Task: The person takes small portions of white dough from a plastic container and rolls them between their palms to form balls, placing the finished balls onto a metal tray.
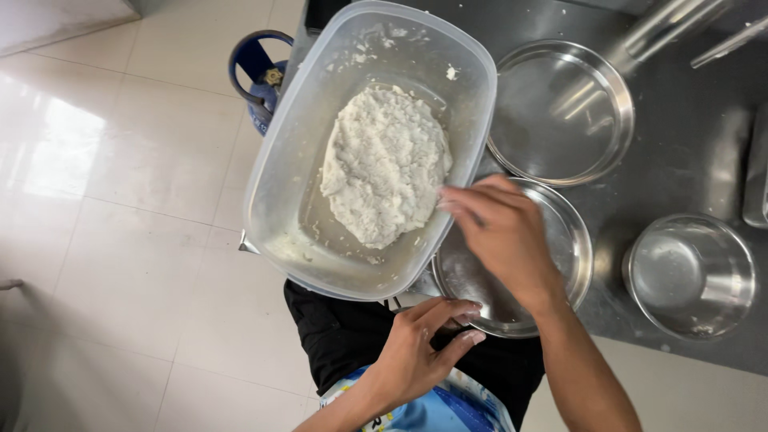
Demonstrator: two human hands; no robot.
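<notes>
My right hand (502,234) hovered at the centre of the frame, its fingers held loosely together and stretched toward the rim of a clear plastic tub (280,184), gripping nothing. The tub filled the upper middle of the frame, tilted toward me, and held a mound of white, grainy dough (386,164) sitting against its base, with white smears and crumbs stuck along its walls. My left hand (420,348) lay at the lower centre, fingers spread narrowly and curled a little, beside the near edge of a round steel plate (578,256); I could not tell whether it steadied the tub from below. That plate lay partly under my right hand and showed only bare metal. A second round steel plate (560,112) sat above it at the upper right, also bare. A small steel bowl (692,276) stood at the right edge of the frame, shiny inside. All three rested on a dark steel counter (688,160). A blue gas cylinder (260,76) stood on the pale tiled floor (120,200) at the upper left.
</notes>
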